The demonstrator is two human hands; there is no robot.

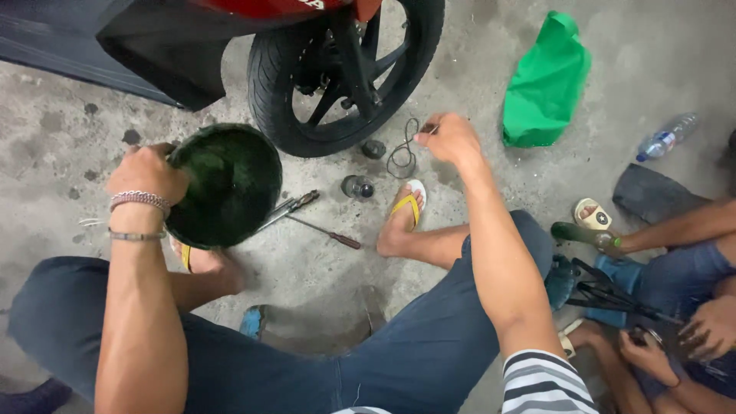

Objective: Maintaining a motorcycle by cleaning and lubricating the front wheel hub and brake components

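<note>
My left hand [147, 172], with bracelets on the wrist, grips the rim of a dark round bowl [228, 184] whose inside is smeared green. It is held tilted above the concrete floor, just left of a motorcycle's front wheel [349, 73]. My right hand [448, 138] is stretched forward and pinches one end of a thin black rubber ring [402, 149] that hangs down in a loop near the tyre. My feet in yellow flip-flops [406, 207] rest on the floor below.
Pliers [291, 207] and a screwdriver [326, 232] lie on the floor. Two small round parts [358, 186] sit near the tyre. A green bag [546, 84] and a plastic bottle [665, 138] lie at the right. Another person sits at right, holding a green bottle [583, 234].
</note>
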